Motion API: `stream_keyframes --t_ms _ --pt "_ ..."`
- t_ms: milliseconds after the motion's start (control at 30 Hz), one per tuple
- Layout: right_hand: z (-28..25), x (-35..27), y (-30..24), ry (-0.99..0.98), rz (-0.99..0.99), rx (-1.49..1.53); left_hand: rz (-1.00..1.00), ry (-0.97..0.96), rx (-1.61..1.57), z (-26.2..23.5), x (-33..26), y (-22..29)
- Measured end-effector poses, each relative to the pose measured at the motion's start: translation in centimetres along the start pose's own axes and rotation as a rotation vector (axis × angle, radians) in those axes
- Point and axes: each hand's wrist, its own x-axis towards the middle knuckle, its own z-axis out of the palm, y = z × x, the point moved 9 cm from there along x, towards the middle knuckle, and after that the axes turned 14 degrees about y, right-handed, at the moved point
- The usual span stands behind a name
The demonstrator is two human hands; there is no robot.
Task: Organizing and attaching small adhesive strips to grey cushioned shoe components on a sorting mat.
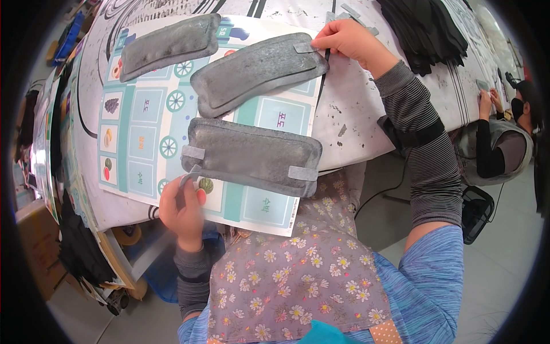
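Note:
Three grey padded fabric pieces, long with rounded ends, lie on a printed sheet. The nearest grey pad (252,157) has a light grey tab (303,173) at its right end and another tab (193,152) at its left. Beside its lower left corner, my left hand (182,209) pinches a small grey strip (193,172). My right hand (355,46) is at the right end of the middle pad (252,74), thumb and forefinger closed on the end of a light grey tab (305,48). The far pad (172,47) lies apart from both hands.
Under the pads is the sheet (143,137) with fruit pictures, on a table with a black-streaked white cover (344,123). Loose grey strips (358,16) and a black fabric pile (424,28) lie at the far right. Another person (501,137) works at the right.

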Motion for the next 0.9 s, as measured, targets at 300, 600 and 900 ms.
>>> stream_keyframes --t_ms 300,600,900 --pt "-1.2 -1.1 -3.9 0.227 -0.529 -0.295 -0.004 0.018 -0.025 -0.4 0.1 0.1" --pt "-0.2 -0.2 -3.9 0.174 -0.365 -0.473 0.033 -0.069 -0.097 0.3 0.1 0.6" --pt "1.3 -11.3 -18.5 0.317 -0.913 -0.363 -0.393 -0.008 -0.316 -1.8 1.5 0.3"
